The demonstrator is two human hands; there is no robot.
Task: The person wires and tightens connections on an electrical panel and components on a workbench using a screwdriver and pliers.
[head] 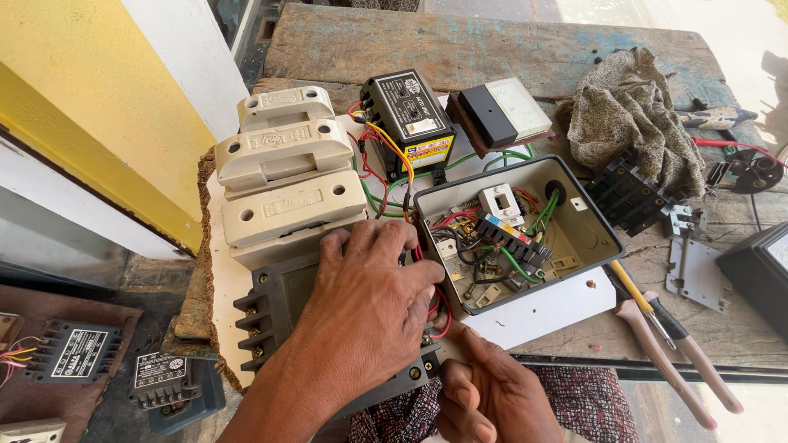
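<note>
The left hand lies flat and spread wide on top of a dark block with screws down its side; the block sits under the palm, at the near edge of a white board; the right hand is just near of it, fingers curled at the block's near right corner, and I cannot tell if it holds anything; an open grey box full of wires sits just right of the left hand; three pale fuse holders stand just beyond the block.

L hand on black switch unit
</note>
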